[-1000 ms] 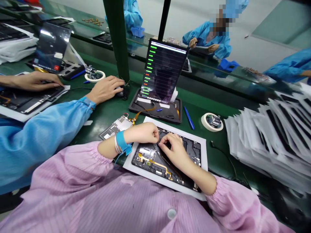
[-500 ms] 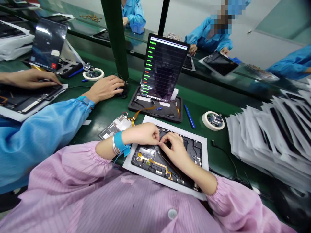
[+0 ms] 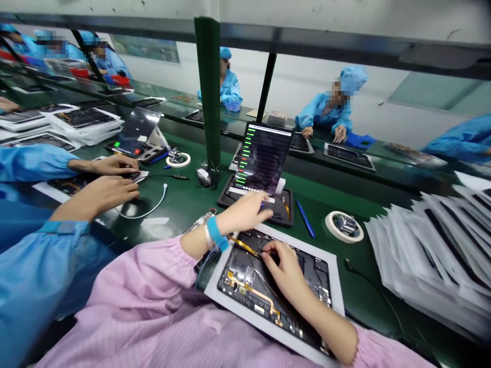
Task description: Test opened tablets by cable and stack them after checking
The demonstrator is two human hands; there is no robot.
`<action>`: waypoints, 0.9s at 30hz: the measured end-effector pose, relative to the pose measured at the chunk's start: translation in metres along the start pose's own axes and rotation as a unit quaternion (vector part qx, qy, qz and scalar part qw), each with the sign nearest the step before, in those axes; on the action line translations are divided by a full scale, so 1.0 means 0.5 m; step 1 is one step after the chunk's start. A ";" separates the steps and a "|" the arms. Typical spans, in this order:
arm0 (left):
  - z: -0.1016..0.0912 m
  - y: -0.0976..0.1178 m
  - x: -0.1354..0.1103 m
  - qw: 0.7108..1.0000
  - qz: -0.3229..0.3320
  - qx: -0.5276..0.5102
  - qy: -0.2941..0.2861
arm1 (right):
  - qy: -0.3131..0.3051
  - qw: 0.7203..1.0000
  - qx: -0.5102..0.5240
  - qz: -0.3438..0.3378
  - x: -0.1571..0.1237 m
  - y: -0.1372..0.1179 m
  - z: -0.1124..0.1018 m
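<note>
An opened tablet body [image 3: 307, 278] with exposed boards and orange flex cables lies on a white sheet [image 3: 333, 266] in front of me. My right hand [image 3: 286, 266] rests on it, fingers curled and pinching the end of an orange flex cable [image 3: 245, 246]. My left hand [image 3: 245, 212], with a blue wrist strap, reaches forward with fingers extended to the black cradle [image 3: 284, 214] under a propped tablet screen [image 3: 263, 158] showing green lines. Whether the left fingertips hold anything is not visible.
A blue pen [image 3: 306, 219] and a tape roll [image 3: 344, 226] lie right of the cradle. Stacked white sleeves [image 3: 433, 250] fill the right side. A co-worker's blue-sleeved hands [image 3: 103, 191] work at the left near a white cable [image 3: 153, 207]. A green post [image 3: 209, 92] stands behind.
My left hand left the tablet body and reached forward to the cradle. The co-worker's hand pulled back from the mouse. My head tilted up, showing more of the room.
</note>
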State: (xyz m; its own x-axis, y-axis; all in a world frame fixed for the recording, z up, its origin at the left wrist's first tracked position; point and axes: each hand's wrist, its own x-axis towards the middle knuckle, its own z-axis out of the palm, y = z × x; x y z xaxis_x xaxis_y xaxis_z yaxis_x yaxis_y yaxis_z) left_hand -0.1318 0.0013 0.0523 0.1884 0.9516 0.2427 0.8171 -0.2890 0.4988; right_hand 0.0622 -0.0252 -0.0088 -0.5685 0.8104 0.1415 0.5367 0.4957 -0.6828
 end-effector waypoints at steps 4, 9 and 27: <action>0.028 -0.038 0.080 0.972 -0.048 0.162 0.163 | 0.001 1.000 -0.005 0.001 -0.002 0.000 0.001; 0.046 -0.019 0.104 0.969 -0.075 0.197 0.131 | 0.008 1.000 -0.007 -0.007 -0.001 -0.009 0.002; 0.203 0.145 0.014 0.979 0.077 0.153 -0.109 | -0.027 0.983 -0.072 0.169 -0.224 0.132 -0.249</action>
State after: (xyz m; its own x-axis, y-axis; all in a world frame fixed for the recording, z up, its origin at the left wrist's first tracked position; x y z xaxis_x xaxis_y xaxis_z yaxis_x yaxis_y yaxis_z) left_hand -0.0158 -0.0024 0.0059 0.4077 0.9082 0.0949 0.8884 -0.4186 0.1885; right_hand 0.2391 -0.0442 0.0196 -0.3724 0.9206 -0.1175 0.7813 0.2427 -0.5751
